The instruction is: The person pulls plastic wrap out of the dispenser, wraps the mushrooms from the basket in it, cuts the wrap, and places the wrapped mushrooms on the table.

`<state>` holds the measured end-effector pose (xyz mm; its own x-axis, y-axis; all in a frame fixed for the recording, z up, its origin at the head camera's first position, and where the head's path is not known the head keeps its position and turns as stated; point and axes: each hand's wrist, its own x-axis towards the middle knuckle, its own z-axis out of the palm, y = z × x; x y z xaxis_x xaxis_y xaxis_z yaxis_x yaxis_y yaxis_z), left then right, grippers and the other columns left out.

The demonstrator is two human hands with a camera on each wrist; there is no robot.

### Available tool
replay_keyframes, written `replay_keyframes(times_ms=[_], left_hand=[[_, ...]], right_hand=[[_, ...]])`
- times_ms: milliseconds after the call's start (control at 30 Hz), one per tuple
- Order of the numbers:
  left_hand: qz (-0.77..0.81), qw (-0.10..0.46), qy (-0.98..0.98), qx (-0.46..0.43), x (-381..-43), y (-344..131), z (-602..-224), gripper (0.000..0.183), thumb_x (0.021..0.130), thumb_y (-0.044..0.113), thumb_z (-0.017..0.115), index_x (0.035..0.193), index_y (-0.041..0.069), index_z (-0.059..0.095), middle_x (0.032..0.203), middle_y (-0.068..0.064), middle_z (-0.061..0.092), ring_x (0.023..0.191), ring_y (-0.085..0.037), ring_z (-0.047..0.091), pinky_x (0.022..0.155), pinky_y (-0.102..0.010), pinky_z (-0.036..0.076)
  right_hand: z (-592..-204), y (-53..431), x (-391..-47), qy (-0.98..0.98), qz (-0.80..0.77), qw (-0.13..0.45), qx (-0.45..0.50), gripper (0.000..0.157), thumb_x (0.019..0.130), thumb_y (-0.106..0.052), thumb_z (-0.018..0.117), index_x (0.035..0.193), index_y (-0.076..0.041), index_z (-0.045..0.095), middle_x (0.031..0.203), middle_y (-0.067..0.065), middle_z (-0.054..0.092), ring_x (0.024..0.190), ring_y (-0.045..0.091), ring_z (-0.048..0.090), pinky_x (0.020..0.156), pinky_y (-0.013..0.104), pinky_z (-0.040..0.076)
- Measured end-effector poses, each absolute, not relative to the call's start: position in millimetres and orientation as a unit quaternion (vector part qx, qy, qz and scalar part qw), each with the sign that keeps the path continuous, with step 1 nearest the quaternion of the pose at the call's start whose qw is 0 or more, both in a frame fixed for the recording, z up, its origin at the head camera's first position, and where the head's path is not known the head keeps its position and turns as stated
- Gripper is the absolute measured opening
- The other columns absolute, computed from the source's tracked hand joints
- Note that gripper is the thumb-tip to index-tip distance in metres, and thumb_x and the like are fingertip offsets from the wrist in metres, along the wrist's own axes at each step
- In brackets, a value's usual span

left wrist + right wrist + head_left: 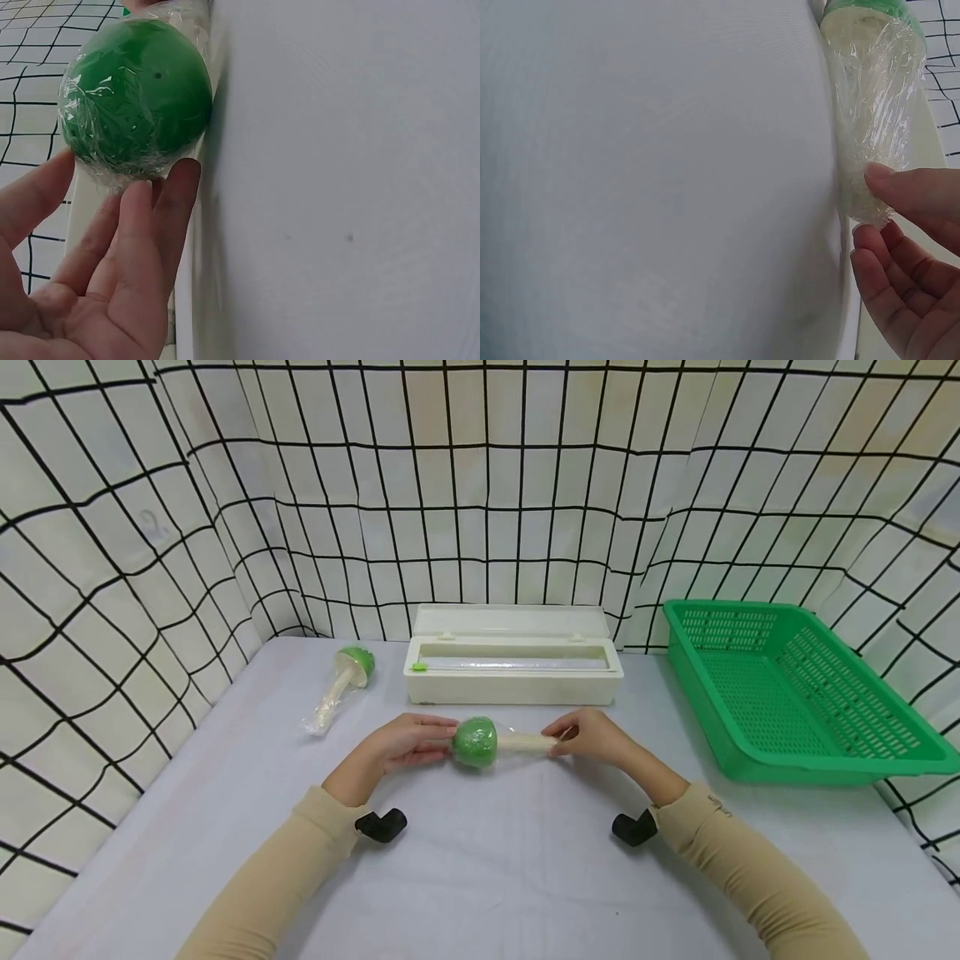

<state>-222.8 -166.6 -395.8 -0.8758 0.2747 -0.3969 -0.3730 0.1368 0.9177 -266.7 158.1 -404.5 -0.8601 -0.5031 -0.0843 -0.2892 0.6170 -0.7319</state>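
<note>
A toy mushroom [475, 742] with a round green cap and pale stem lies sideways, wrapped in clear film. My left hand [412, 742] touches the top of its cap with fairly straight fingertips, and the thumb lies along the cap's side in the left wrist view. At the other end, my right hand [592, 735] pinches the stem tip between thumb and fingers. Loosely gathered film covers the stem [874, 112] in the right wrist view. Just behind stands a white cling film dispenser [513, 692] with its lid raised, a film roll and a green slider inside.
Another film-wrapped green mushroom [356, 665] lies at the back left of the white-covered table [495, 877]. On the right stands a green plastic basket [765, 768]. A black wire grid [487, 510] encloses the back and sides.
</note>
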Motion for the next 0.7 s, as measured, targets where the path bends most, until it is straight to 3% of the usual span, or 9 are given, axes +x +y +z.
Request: replay_keyframes(times_ms=[267,500,700], left_hand=[[0.635,0.241,0.734,-0.028,-221.8,-163.1,-390.0,0.048,0.104,0.015,0.060,0.148,-0.003,0.050,0.144,-0.020,0.055,0.104,-0.019,0.067,0.091,-0.030,0.057],[0.621,0.236,0.747,-0.020,-222.2,-164.1,-388.8,0.048,0.106,0.018,0.058,0.148,-0.001,0.050,0.147,-0.022,0.052,0.120,-0.030,0.063,0.101,-0.040,0.052],[0.601,0.223,0.767,-0.019,-221.2,-166.5,-385.5,0.048,0.106,0.021,0.057,0.149,0.000,0.050,0.149,-0.020,0.052,0.125,-0.033,0.061,0.102,-0.043,0.051]], right_hand=[[-401.9,161.4,-265.5,0.888,-0.375,0.137,-0.228,0.030,0.086,-0.008,0.083,0.114,0.000,0.077,0.103,0.008,0.076,0.086,0.015,0.066,0.068,0.025,0.052],[-399.6,163.1,-266.9,0.886,-0.373,0.140,-0.236,0.029,0.088,-0.008,0.081,0.116,0.000,0.076,0.107,0.009,0.076,0.086,0.016,0.067,0.070,0.027,0.053],[-396.9,168.6,-264.9,0.893,-0.361,0.130,-0.237,0.027,0.095,-0.013,0.074,0.119,-0.002,0.075,0.113,0.009,0.075,0.090,0.018,0.066,0.074,0.031,0.054]])
